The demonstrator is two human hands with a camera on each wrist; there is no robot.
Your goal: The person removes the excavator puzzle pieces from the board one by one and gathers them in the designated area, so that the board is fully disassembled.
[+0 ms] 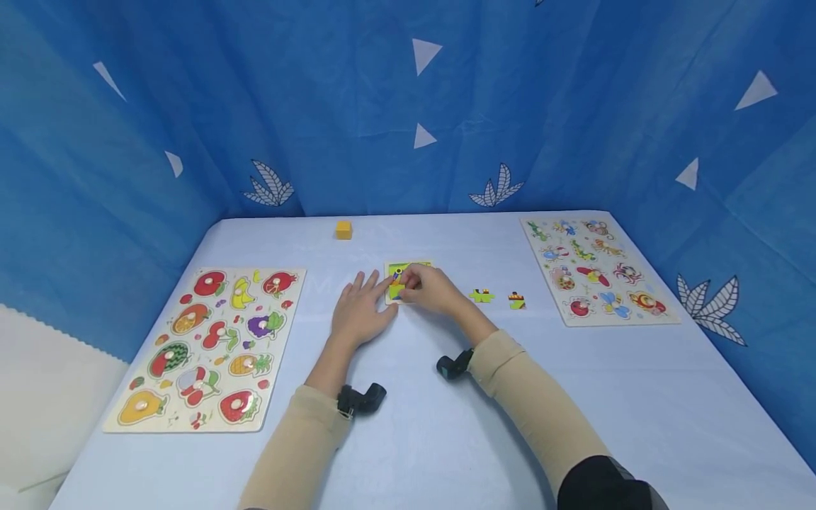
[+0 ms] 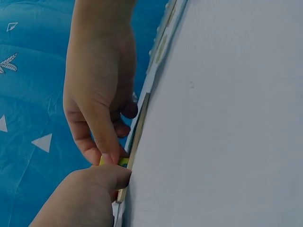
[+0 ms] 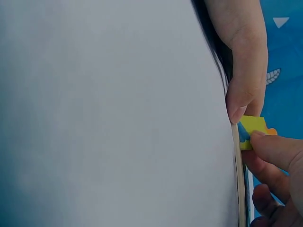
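A small wooden jigsaw board lies mid-table, partly covered by both hands. My left hand rests at its left edge with fingers spread; in the left wrist view, the thumb touches the board's rim. Over the board, my right hand pinches a yellow-green jigsaw piece between thumb and fingers. In the right wrist view the piece stands tilted up from the board's edge, showing a blue patch and an orange knob. Two loose jigsaw pieces, one green and one red and yellow, lie right of the right hand.
A fruit peg puzzle board lies at the left, an insect peg puzzle board at the back right. Near the back edge sits a yellow cube. Blue patterned cloth hangs behind the white table.
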